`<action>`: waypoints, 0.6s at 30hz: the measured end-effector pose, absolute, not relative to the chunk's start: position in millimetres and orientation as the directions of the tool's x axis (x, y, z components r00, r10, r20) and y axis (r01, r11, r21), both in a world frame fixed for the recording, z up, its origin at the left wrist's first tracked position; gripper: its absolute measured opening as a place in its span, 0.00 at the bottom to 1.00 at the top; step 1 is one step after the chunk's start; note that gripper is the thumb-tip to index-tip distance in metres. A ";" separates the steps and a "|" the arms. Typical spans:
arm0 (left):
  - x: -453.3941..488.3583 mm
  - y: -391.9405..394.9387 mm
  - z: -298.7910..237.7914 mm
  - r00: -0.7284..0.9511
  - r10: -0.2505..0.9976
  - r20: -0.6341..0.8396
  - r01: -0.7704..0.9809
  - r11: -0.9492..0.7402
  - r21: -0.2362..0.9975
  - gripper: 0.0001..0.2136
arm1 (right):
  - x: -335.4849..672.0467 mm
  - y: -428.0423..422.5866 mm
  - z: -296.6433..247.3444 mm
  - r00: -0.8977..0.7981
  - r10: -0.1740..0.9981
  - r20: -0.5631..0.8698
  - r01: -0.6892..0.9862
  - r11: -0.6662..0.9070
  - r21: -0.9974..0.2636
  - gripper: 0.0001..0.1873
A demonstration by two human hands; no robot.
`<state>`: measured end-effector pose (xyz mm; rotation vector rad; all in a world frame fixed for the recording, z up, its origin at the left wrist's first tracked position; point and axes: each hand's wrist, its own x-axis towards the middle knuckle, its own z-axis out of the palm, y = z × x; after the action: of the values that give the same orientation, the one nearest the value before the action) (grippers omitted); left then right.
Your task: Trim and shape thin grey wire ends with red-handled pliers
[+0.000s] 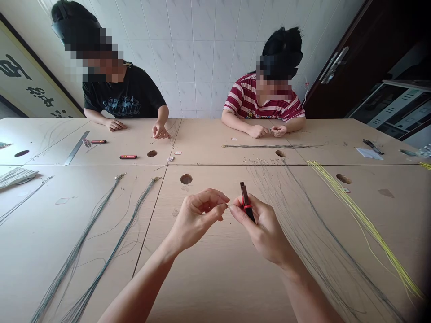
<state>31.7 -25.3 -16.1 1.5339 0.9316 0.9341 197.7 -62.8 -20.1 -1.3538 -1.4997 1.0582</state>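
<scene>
Over the middle of the table, my left hand is closed in a pinch, thumb against fingertips. Whatever lies between them is too small to make out. Close beside it, my right hand grips a slim black tool with a red band, its narrow end pointing up and away from me. The thumb and index finger of that hand also meet near the left fingertips. Thin grey wires fan out across the table to the right of my right hand. Two bundles of grey-green wire, one farther left and one nearer, lie to my left.
A yellow wire bundle runs along the right side. Across the table sit two people, one in a black shirt, one in a striped shirt. A steel ruler and red-black objects lie far left; round holes pierce the tabletop.
</scene>
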 end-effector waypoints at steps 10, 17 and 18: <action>31.5 -23.4 -13.7 0.406 0.911 0.066 0.082 -0.109 0.991 0.07 | 198.0 -61.5 -19.9 -0.085 0.996 0.039 0.275 0.061 -0.959 0.13; 31.2 -22.5 -14.7 0.432 0.900 0.057 0.039 -0.082 0.996 0.06 | 200.5 -60.8 -18.8 -0.112 0.993 0.036 0.268 0.065 -0.961 0.14; 31.3 -22.3 -15.4 0.436 0.898 0.057 0.035 -0.080 0.996 0.06 | 201.1 -60.8 -18.8 -0.115 0.993 0.035 0.270 0.065 -0.961 0.14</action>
<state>31.3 -22.3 -15.4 1.4772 0.8717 0.8932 201.1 -60.8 -18.8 -1.3171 -1.5180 1.1072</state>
